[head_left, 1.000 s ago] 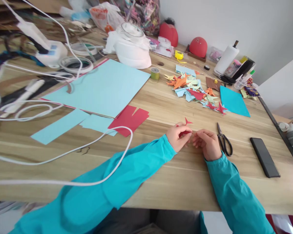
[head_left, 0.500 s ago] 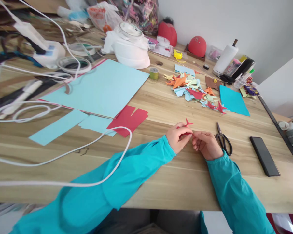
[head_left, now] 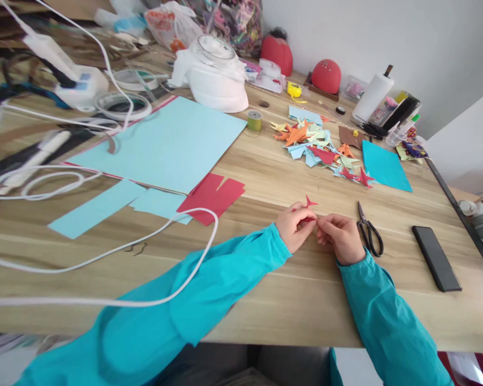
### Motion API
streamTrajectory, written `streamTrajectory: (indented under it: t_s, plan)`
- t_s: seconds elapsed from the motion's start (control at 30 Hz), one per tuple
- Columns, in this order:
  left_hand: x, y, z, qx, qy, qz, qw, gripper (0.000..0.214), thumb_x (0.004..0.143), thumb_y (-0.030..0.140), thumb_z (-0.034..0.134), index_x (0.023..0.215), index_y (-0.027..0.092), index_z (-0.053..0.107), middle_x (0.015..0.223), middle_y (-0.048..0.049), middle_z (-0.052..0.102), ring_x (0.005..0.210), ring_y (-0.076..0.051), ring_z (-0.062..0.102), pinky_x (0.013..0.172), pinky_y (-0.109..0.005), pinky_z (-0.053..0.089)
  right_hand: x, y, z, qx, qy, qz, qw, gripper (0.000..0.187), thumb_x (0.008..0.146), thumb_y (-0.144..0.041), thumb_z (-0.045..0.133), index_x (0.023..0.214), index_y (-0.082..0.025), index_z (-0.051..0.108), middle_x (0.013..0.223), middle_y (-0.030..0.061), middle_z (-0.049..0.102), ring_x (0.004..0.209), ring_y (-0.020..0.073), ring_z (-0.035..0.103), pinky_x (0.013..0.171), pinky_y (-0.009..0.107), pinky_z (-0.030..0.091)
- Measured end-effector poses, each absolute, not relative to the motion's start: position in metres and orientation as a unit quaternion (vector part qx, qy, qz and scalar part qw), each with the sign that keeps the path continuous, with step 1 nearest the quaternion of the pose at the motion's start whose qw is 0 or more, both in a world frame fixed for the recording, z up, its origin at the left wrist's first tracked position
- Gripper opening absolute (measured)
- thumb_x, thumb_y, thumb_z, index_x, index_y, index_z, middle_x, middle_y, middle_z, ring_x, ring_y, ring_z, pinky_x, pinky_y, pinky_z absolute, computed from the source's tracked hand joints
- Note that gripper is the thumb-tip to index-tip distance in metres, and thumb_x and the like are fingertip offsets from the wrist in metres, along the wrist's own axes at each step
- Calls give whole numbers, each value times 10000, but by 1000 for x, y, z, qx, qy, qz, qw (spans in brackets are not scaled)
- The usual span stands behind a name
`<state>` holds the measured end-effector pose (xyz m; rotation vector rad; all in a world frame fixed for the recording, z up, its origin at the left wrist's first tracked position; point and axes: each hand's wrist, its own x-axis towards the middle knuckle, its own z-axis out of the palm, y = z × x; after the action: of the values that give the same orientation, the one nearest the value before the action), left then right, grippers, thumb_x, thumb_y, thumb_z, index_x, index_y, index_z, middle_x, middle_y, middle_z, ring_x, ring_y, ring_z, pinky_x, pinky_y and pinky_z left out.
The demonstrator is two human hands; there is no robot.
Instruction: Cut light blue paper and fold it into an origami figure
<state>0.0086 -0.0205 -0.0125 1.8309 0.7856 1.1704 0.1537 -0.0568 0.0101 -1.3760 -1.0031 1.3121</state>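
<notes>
A small red origami crane [head_left: 310, 202] pokes out above the fingers of my left hand [head_left: 293, 228], which is closed around its lower part. From the other side, my right hand [head_left: 338, 236] pinches at the crane's near end, its thumb and forefinger meeting my left fingertips. Most of the folded body is hidden by the fingers. Just right of my right hand lie black-handled scissors [head_left: 370, 230]. Beyond both hands sits a pile of folded paper cranes [head_left: 306, 142] in orange, pale blue, yellow and red.
A large light-blue sheet [head_left: 165, 145], cut red paper [head_left: 215, 198] and a blue strip [head_left: 94, 209] lie to the left. A white cable [head_left: 177, 305] loops across my left sleeve. On the right are a phone [head_left: 437, 257] and a turquoise sheet [head_left: 386, 165]. A thread spool [head_left: 254, 120] stands mid-table.
My right hand has shifted very slightly left against the red crane, its fingers still pinched. My left hand keeps its hold and has hardly moved.
</notes>
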Motion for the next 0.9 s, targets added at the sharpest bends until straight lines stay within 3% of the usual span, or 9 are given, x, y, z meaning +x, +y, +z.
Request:
streamTrajectory:
  t_s: [0.3,0.63,0.9]
  plan:
    - [12,-21,-18,660,332,439,511,125,796,213,533,806,134,629,920,-73,564,604,-110,559,390,-199,481,149,-59,14,-587,-460,465,476,344,617,-480,755,634,-155,643,495,2,622,399,100,534,404,216,431]
    - [11,-22,-19,678,339,449,472,120,806,186,532,816,139,642,938,-91,613,704,-161,615,473,-247,529,146,-62,7,-596,-458,442,490,332,654,-478,737,658,-157,650,512,12,633,418,109,548,416,223,452]
    - [11,-19,-19,701,330,469,424,127,795,159,522,780,134,645,896,-92,636,765,-170,634,654,-300,566,144,-64,7,-595,-474,426,489,322,683,-462,718,689,-144,668,522,14,638,430,108,558,424,214,452]
